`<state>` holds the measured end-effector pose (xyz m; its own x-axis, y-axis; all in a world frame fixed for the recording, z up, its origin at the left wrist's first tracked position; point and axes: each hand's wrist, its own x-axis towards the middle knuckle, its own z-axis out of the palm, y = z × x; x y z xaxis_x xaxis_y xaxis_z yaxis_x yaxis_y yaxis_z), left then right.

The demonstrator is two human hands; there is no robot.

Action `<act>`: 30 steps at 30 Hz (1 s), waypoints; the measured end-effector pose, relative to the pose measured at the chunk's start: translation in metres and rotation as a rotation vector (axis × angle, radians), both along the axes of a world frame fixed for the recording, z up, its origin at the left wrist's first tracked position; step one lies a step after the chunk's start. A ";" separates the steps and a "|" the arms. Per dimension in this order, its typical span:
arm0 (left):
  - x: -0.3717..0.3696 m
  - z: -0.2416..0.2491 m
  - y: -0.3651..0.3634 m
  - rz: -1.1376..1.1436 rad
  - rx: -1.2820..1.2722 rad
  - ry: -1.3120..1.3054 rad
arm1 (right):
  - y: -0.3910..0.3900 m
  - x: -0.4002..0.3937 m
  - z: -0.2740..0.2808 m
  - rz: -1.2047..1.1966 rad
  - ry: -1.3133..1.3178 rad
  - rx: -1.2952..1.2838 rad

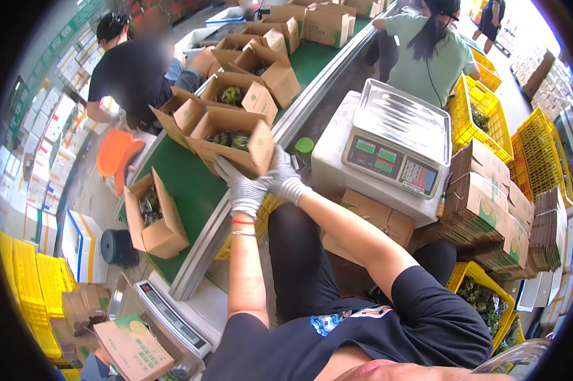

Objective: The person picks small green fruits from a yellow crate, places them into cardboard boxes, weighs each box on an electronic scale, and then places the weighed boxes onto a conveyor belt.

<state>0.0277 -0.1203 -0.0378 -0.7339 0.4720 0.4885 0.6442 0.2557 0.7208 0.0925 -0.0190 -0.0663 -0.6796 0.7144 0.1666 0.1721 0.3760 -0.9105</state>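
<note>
On the green conveyor, an open cardboard box [204,149] holds dark green leafy produce [230,140]. My left hand [245,192], in a grey striped glove, lies against the near side of this box with its fingers stretched out. At the box's near right corner, my right hand [287,180], gloved the same way, grips beside a raised flap [261,147]; some of its fingers are hidden. A red band and a bracelet circle my left wrist.
More open boxes [277,73] line the green conveyor belt [194,184], which has a metal rail. A digital scale [397,136] stands on a white block to the right. Flattened cartons [483,209] and yellow crates [483,108] are beyond. Two people sit further up the line.
</note>
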 end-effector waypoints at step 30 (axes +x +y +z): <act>0.220 -0.146 0.035 -0.281 -1.056 -0.340 | -0.038 0.323 -0.107 -0.384 -0.638 -0.075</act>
